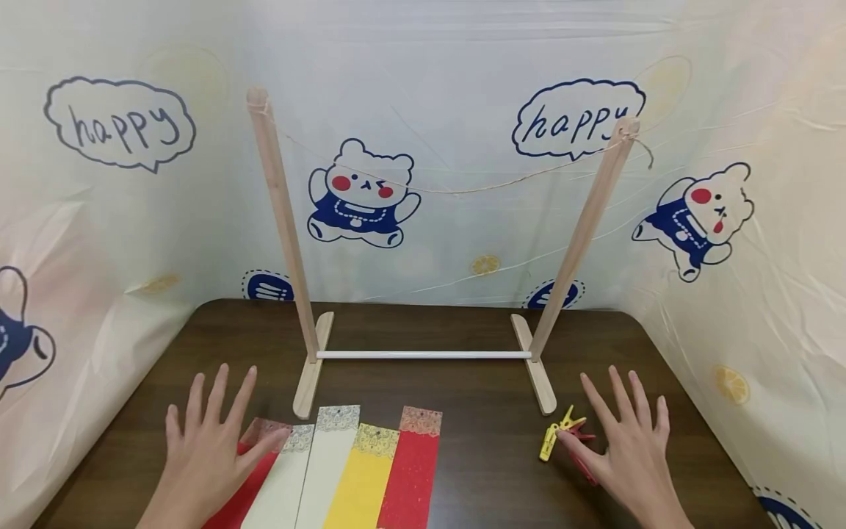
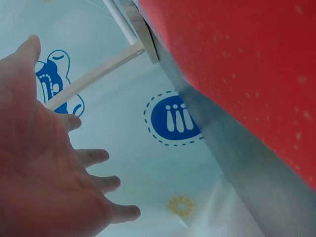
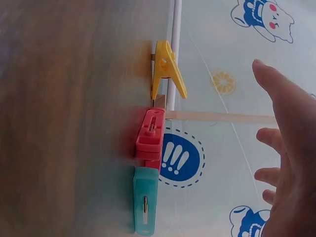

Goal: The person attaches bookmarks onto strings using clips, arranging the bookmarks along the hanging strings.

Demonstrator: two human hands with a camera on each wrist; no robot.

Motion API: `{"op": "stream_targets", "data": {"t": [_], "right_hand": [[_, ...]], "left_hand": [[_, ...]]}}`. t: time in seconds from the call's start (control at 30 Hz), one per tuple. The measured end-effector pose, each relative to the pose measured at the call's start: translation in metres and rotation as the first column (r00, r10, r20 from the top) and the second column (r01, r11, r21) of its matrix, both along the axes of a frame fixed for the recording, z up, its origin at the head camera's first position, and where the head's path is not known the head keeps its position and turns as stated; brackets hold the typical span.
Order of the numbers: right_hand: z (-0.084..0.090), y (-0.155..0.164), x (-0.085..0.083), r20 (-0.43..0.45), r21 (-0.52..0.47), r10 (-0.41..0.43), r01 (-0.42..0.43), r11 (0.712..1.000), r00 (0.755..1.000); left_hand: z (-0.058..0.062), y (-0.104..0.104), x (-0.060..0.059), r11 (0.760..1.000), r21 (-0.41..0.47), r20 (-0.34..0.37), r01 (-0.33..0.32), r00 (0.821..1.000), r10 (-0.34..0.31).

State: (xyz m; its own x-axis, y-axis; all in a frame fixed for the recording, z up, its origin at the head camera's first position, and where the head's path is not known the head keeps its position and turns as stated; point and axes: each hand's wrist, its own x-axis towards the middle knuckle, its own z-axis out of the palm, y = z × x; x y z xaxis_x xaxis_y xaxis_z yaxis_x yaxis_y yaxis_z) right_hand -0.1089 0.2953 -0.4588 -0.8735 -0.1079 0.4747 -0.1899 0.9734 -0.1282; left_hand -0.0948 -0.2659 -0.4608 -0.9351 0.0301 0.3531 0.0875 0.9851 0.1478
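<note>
Nearest the camera, the left hand [image 1: 201, 448] is hovering flat with fingers spread, holding nothing, its thumb lying over the red paper strip [image 1: 247, 485] at the end of a row of strips. The right hand [image 1: 628, 444] is likewise splayed and gripping nothing, just beside the yellow clothespin [image 1: 554, 435] and red clothespin [image 1: 580, 450]. Beyond them, the wooden rack [image 1: 423, 355] with its string [image 1: 449, 189] is standing on the table [image 1: 482, 455].

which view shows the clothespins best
The right wrist view: yellow clothespin, red clothespin and teal clothespin lie in a row, unobstructed. The head view shows them small, partly behind the right hand. The left wrist view shows none.
</note>
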Motion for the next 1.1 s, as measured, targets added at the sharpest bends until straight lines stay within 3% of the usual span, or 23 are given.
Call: {"op": "stream_targets", "data": {"t": [0.13,0.23,0.4,0.5,0.6,0.7,0.87,1.03,1.1], "right_hand": [[-0.001,0.001,-0.001,-0.011,-0.046,0.042,-0.043,0.998,0.999],[0.0,0.001,-0.002,-0.054,-0.132,0.104,-0.11,0.985,0.993],[0.0,-0.001,-0.003,-0.136,-0.24,0.137,-0.167,0.956,0.981],[-0.002,-0.005,-0.001,-0.104,-0.251,0.136,-0.159,0.955,0.985],[-0.003,-0.008,0.001,-0.035,-0.24,0.15,-0.154,0.958,0.988],[-0.002,-0.008,-0.002,0.034,-0.213,0.175,-0.164,0.963,0.984],[-0.004,-0.01,-0.009,0.108,-0.128,0.217,-0.203,0.971,0.97],[-0.009,-0.015,-0.013,0.23,-0.115,0.168,-0.145,0.983,0.959],[-0.012,-0.014,-0.014,0.269,-0.151,0.161,-0.123,0.981,0.95]], "left_hand": [[0.002,-0.003,0.0,0.999,0.031,0.035,-0.009,0.999,0.008],[0.004,-0.005,-0.001,0.994,0.104,0.13,-0.02,0.992,0.006],[0.006,-0.011,0.0,0.984,0.173,0.287,-0.028,0.958,-0.023],[0.004,-0.018,0.001,0.985,0.172,0.348,-0.027,0.937,-0.035],[0.003,-0.029,0.001,0.985,0.161,0.455,-0.062,0.89,-0.018],[0.004,-0.038,0.001,0.984,0.136,0.555,-0.118,0.832,0.023],[0.001,-0.038,0.009,0.977,0.117,0.634,-0.176,0.771,0.063],[-0.004,-0.028,0.015,0.963,0.115,0.745,-0.243,0.662,0.078],[-0.005,-0.024,0.017,0.959,0.111,0.769,-0.26,0.634,0.083]]}}
